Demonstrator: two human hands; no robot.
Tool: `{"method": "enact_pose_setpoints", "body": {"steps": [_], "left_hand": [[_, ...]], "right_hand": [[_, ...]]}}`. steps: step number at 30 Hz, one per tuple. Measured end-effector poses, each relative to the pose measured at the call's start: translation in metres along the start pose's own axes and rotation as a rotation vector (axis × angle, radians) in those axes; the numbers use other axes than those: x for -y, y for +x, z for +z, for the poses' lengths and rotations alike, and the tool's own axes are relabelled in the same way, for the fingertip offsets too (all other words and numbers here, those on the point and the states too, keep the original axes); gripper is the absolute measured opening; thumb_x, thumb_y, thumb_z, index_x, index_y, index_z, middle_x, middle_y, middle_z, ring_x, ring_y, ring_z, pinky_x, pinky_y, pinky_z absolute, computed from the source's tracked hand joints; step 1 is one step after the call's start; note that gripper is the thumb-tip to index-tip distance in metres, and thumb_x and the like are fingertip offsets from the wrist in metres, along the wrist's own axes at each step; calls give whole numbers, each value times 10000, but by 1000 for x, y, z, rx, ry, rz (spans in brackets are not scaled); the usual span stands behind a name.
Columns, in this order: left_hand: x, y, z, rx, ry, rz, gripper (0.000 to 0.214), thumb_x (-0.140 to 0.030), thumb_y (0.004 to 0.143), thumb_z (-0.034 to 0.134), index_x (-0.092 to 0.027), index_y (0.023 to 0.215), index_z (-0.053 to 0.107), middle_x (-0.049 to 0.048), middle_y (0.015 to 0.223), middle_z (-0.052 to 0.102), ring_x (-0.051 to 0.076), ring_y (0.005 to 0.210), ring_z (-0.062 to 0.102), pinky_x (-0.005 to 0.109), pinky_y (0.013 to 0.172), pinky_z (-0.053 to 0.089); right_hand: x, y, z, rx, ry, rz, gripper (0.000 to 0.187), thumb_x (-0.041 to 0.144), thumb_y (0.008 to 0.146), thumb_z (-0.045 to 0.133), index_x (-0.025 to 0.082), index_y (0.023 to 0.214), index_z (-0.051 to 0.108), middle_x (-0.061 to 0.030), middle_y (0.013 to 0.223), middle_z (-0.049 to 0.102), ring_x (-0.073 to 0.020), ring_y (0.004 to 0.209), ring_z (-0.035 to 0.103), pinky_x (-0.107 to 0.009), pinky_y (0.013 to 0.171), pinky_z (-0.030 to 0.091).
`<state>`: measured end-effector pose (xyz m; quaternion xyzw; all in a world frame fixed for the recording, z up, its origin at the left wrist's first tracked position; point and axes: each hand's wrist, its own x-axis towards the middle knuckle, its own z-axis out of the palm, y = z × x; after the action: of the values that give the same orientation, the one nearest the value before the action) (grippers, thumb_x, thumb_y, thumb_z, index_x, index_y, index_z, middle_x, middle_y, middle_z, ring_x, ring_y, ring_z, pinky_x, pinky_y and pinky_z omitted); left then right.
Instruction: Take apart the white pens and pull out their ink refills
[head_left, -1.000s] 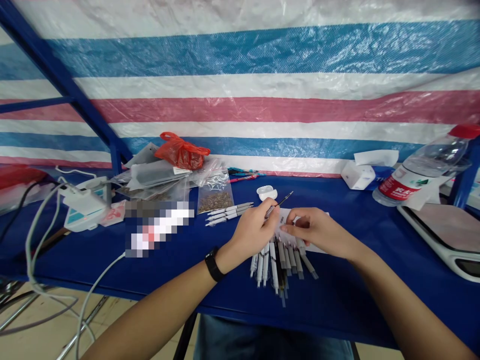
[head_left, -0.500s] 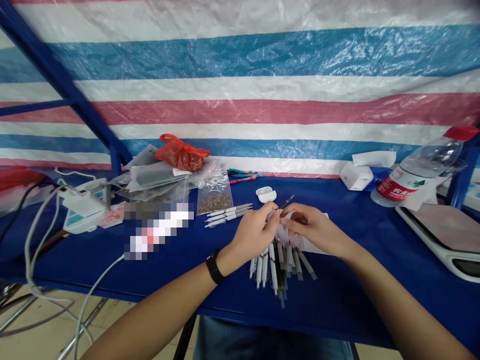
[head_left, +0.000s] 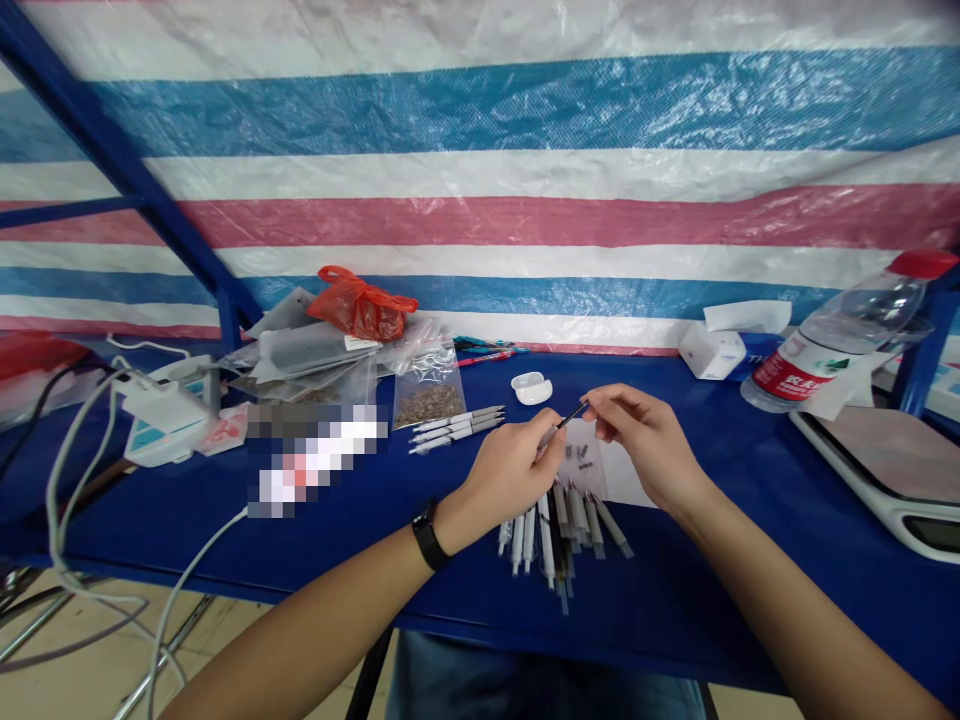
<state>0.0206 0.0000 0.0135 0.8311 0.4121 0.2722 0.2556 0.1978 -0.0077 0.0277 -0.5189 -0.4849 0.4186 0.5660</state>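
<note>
Right hand (head_left: pixel 645 440) higher over probably steel table (head_left: pixel 675 600)

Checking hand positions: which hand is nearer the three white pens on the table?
Left hand is just right of the pens; right hand is farther right.

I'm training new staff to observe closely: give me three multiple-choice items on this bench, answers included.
1. Where is the small white case?
A) Inside the red bag
B) On the blue table, beyond the left hand
C) Under the paper

2. What colour is the cap of the plastic bottle?
A) Blue
B) White
C) Red

3. What is the right hand doing?
A) Pinching a thin dark rod
B) Lying flat on the paper
C) Gripping the bottle

1 B: it sits on the tabletop past the fingers.
2 C: the cap shows red.
3 A: the fingertips close on the rod's end.
</note>
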Motion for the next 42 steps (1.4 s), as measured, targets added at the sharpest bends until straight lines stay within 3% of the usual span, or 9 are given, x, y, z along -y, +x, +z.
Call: {"method": "enact_pose_setpoints", "body": {"steps": [4,6,9,14,17,21,27,33,42], "left_hand": [[0,0,-2,66,269,-2,183,-258,1023,378,-213,942,536,-41,582,518,155,520,529,278,511,225],[1,0,-3,105,430,-6,211,-239,1026,366,-207,969,566,1,663,608,189,607,603,293,516,224],[1,2,-6,156,582,-50,244,-221,1028,353,-198,998,594,42,735,673,227,682,656,311,521,235],[-1,4,-10,142,657,-122,231,-207,1009,383,-200,1006,615,59,779,694,257,744,685,317,529,294],[-2,4,-11,128,661,-136,224,-222,1007,396,-205,993,619,58,798,697,257,763,690,312,536,322],[-3,5,-20,146,693,-158,221,-224,1006,396,-207,993,616,56,831,707,254,778,697,308,553,336],[7,9,-50,124,753,-268,245,-260,1011,378,-220,978,617,58,843,716,267,795,693,303,588,346],[18,5,-58,331,573,-85,200,-218,951,425,-226,875,610,26,745,668,212,671,627,296,560,287],[16,2,-56,431,419,-26,192,-154,847,505,-238,946,645,-3,722,638,186,646,583,287,577,303]], "right_hand": [[-2,6,-8,-321,34,-96,357,540,660,779,221,665,619,-8,614,596,-135,532,462,-289,526,378],[-1,8,-13,-383,30,-120,331,494,671,762,222,625,580,7,593,555,-127,526,433,-280,515,351],[2,6,-13,-273,-81,-122,348,494,694,738,220,593,547,32,555,477,-124,523,397,-278,517,327],[-1,-8,5,231,-385,-84,422,582,781,638,219,601,520,31,561,474,-144,539,426,-288,542,348],[-7,-14,12,375,-544,-134,361,507,844,541,223,623,515,20,582,518,-155,555,459,-291,560,354],[-10,-14,10,335,-711,-217,325,471,848,544,229,635,503,-9,640,585,-180,612,529,-300,601,377],[-3,-9,1,174,-743,-244,408,538,905,495,242,626,460,2,580,548,-172,542,484,-287,553,362],[-7,-7,0,146,-736,-248,375,533,885,505,245,645,492,-5,611,562,-176,549,494,-293,553,367],[-7,-6,-1,153,-712,-232,354,515,871,513,246,643,492,-5,604,566,-175,538,491,-295,542,371]]}}
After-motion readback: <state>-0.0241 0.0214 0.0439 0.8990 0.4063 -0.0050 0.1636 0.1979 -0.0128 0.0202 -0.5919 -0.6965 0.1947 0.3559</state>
